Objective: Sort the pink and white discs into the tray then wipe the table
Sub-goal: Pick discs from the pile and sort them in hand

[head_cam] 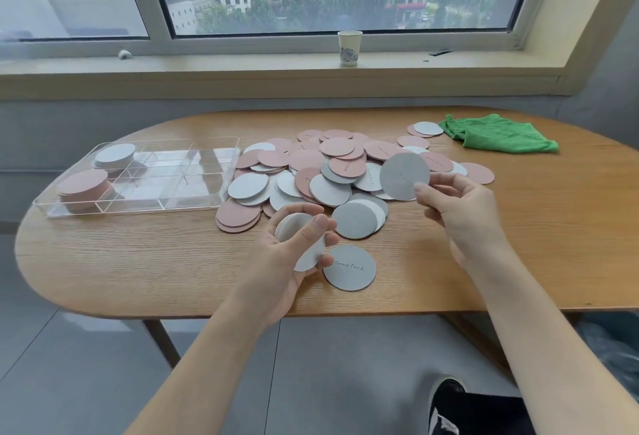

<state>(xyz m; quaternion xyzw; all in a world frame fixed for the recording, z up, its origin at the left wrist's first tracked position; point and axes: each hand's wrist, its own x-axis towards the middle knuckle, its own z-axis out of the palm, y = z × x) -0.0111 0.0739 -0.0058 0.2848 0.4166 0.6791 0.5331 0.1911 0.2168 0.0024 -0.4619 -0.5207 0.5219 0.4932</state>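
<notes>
Hands (304,244) (460,213) hold discs; tray (138,206) has two stacks.

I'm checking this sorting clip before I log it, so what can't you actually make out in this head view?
- How many white discs the left hand holds: its fingers cover the stack.
- Discs at the bottom of the pile: buried under the upper ones.
- Small writing on the pink discs: too small to read.
- The tray stacks' counts: only the top discs show clearly.
- The person's shoe: cut off by the bottom edge.
</notes>
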